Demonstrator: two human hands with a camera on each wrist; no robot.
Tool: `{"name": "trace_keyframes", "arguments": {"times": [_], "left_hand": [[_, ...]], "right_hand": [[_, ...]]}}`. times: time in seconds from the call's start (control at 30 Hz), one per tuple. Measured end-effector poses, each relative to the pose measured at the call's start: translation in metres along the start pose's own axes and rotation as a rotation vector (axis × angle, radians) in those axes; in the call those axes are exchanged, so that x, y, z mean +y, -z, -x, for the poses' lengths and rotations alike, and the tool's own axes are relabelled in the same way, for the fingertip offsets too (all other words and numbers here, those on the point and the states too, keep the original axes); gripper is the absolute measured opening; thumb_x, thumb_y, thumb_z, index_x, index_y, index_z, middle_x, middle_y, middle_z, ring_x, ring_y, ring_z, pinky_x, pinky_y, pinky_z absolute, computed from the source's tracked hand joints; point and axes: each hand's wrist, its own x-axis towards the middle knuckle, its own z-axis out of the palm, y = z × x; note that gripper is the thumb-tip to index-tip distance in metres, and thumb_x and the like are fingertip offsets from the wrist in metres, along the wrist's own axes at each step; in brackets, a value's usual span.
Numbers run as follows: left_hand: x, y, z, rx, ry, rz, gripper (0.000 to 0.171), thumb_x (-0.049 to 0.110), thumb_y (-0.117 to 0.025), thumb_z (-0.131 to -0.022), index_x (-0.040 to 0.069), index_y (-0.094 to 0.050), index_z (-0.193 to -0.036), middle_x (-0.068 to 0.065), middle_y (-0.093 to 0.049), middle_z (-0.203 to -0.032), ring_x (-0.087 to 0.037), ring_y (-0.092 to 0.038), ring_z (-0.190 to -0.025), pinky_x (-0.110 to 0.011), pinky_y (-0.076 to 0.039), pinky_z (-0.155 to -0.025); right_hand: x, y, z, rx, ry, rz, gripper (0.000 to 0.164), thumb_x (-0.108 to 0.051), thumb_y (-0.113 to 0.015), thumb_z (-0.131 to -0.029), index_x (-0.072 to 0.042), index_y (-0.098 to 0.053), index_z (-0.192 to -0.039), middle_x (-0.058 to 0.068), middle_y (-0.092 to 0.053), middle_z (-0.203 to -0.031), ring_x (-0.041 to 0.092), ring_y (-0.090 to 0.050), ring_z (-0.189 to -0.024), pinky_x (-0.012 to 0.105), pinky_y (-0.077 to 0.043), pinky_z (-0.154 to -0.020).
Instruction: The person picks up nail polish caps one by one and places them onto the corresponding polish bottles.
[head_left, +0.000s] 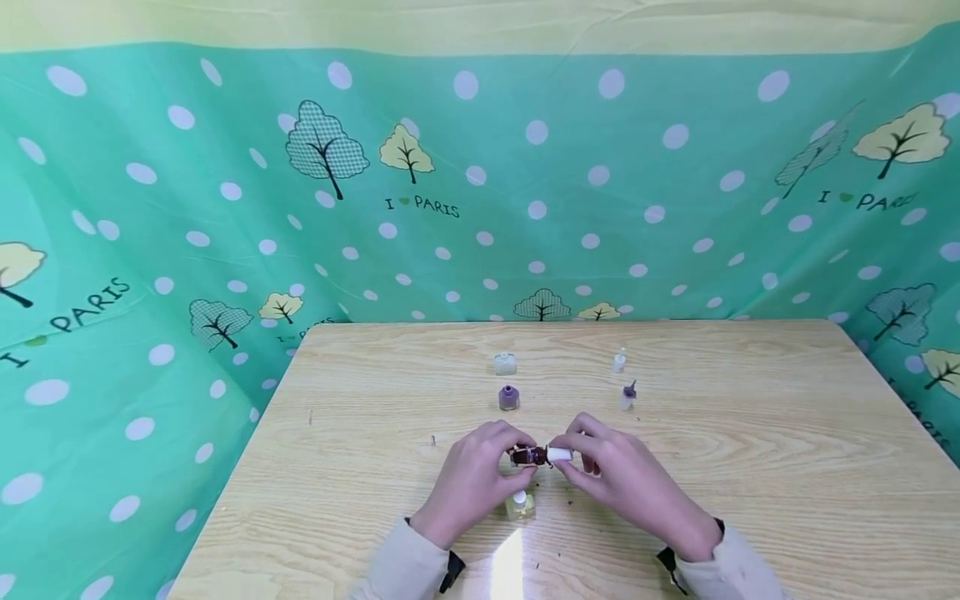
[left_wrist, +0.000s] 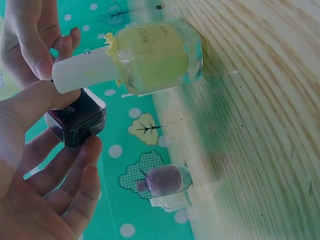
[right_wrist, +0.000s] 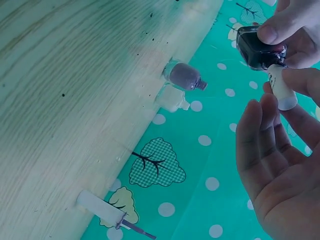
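My left hand (head_left: 480, 468) grips a dark red nail polish bottle (head_left: 528, 456), tipped on its side above the table. The fingers of my right hand (head_left: 618, 467) pinch its white cap (right_wrist: 281, 89), which sits at the bottle's neck; whether it is screwed tight I cannot tell. Just below my left hand a yellow nail polish bottle (left_wrist: 155, 57) stands upright with its white cap on. Beyond the hands are an uncapped purple bottle (head_left: 509, 397) and an uncapped white bottle (head_left: 505, 363).
To the right of the open bottles, a cap with a purple brush (head_left: 627, 396) stands brush up. Behind it is another white brush cap (head_left: 619, 360). Small dark specks dot the wooden table (head_left: 375, 400). A green patterned cloth (head_left: 420, 250) hangs behind.
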Motion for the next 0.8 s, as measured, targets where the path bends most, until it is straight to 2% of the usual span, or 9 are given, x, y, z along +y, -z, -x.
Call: {"name": "trace_keyframes", "arguments": {"times": [0.17,0.47,0.63,0.8], "left_hand": [[0.0001,-0.0008,0.0005,0.004,-0.005,0.002,0.027,0.022,-0.083,-0.078,0.019,-0.073,-0.102,0.007,-0.072,-0.098,-0.006,-0.064,-0.087,-0.02,-0.055,-0.076],[0.0012,-0.0003,0.001,0.014,-0.017,-0.009,0.025,0.022,-0.083,-0.078,0.019,-0.073,-0.101,0.008,-0.071,-0.095,-0.006,-0.064,-0.085,-0.02,-0.055,-0.075],[0.0028,-0.0001,0.0005,0.034,-0.018,-0.011,0.027,0.022,-0.083,-0.079,0.017,-0.074,-0.103,0.007,-0.072,-0.096,-0.007,-0.065,-0.086,-0.02,-0.055,-0.076],[0.004,0.0014,0.0004,0.045,-0.012,-0.007,0.029,0.021,-0.084,-0.078,0.017,-0.074,-0.105,0.006,-0.072,-0.097,-0.008,-0.065,-0.087,-0.021,-0.056,-0.078]], "right_hand": [[-0.0005,-0.0014,0.0,-0.015,0.016,0.001,0.016,-0.015,-0.075,-0.088,-0.017,-0.073,-0.104,-0.012,-0.057,-0.095,-0.005,-0.047,-0.066,0.013,-0.044,-0.054],[-0.0021,-0.0015,0.0008,-0.05,-0.002,0.035,0.016,-0.019,-0.072,-0.091,-0.021,-0.072,-0.107,-0.013,-0.054,-0.096,-0.005,-0.047,-0.067,0.014,-0.046,-0.057],[-0.0023,-0.0024,0.0009,-0.037,-0.015,0.043,0.011,-0.022,-0.066,-0.096,-0.022,-0.07,-0.106,-0.014,-0.055,-0.096,-0.005,-0.05,-0.071,0.016,-0.05,-0.061],[-0.0025,-0.0039,0.001,-0.065,-0.048,0.047,0.012,-0.026,-0.06,-0.1,-0.02,-0.069,-0.105,-0.015,-0.055,-0.095,-0.005,-0.051,-0.074,0.018,-0.052,-0.064]]}}
